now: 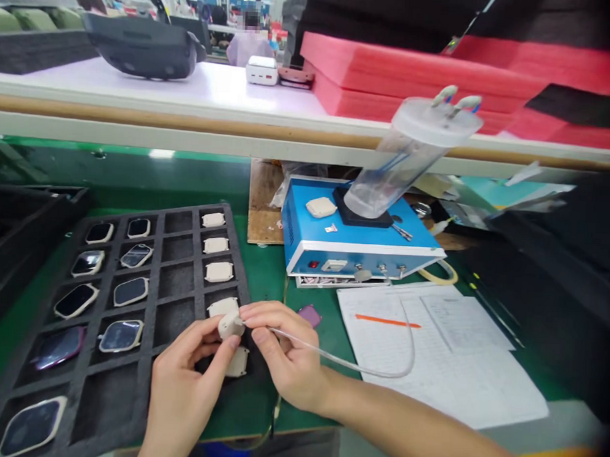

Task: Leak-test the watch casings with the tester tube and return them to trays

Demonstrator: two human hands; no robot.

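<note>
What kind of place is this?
Probably a factory workbench for small electronics. A black foam tray holds rows of watch-like cases, a blue test box carries a clear cylinder, and the left hand holds a cream case against a thin tube in the right hand.

Both hands (241,349) together, fingertips pinched

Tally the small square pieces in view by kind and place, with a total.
Dark-faced pieces in the foam tray: 9
White pieces in the tray: 5
Held piece between left hand and right hand: 1
Loose piece on the blue box: 1
Total: 16
</note>
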